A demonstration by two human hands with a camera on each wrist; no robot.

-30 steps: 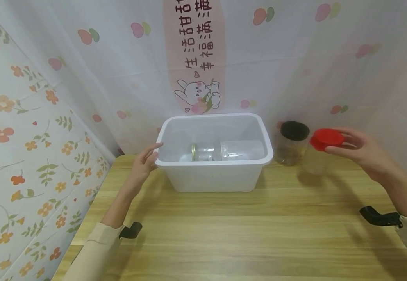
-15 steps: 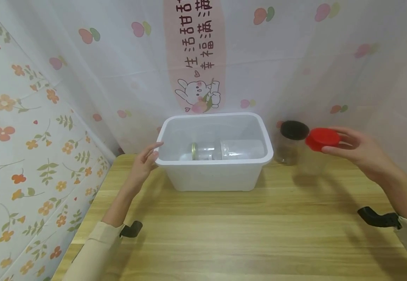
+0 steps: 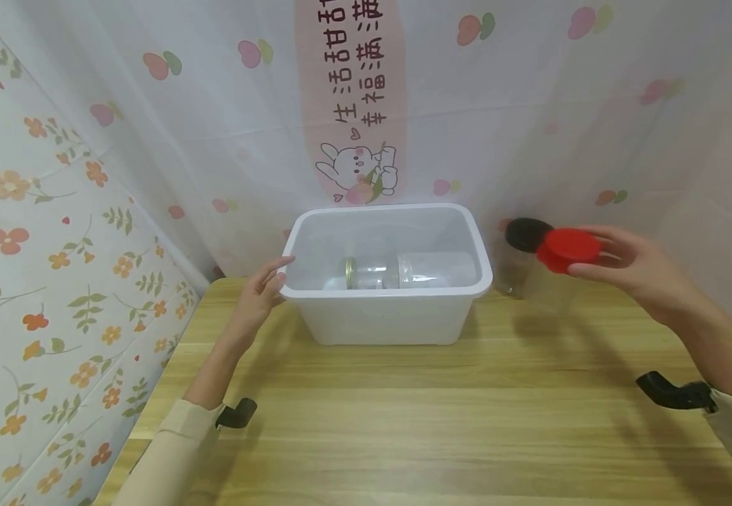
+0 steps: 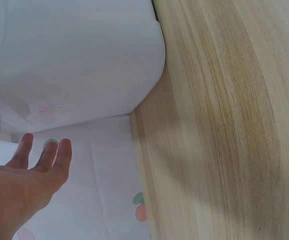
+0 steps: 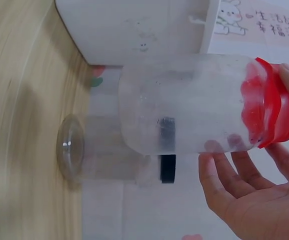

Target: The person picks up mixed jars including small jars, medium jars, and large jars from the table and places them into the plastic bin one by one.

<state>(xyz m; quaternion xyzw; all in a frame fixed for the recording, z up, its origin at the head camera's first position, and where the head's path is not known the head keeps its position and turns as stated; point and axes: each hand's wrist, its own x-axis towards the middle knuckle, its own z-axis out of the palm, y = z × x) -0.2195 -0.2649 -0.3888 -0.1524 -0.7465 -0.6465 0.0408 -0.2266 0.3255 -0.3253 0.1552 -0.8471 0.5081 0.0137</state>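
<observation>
My right hand [image 3: 631, 270] grips a clear plastic jar with a red lid [image 3: 568, 249], thumb on one side of the lid and fingers on the other. In the right wrist view the jar's clear body [image 5: 184, 107] hangs above the tabletop. Behind it stands a clear jar with a black lid [image 3: 524, 234], partly covered. My left hand [image 3: 258, 295] rests its fingertips at the left rim of a white plastic bin [image 3: 385, 320]; in the left wrist view its fingers [image 4: 62, 160] are loosely extended beside the bin. Inside the bin lie a gold-lidded glass jar [image 3: 369, 274] and a larger clear container [image 3: 438, 270].
The wooden table [image 3: 391, 422] reaches from the bin toward the body. A printed curtain [image 3: 227, 140] hangs right behind the bin and jars, and a floral cloth [image 3: 56, 281] closes off the left side.
My right hand has carried the red-lidded jar leftward, closer to the bin, so it now overlaps the black-lidded jar. The left hand and the bin have stayed put.
</observation>
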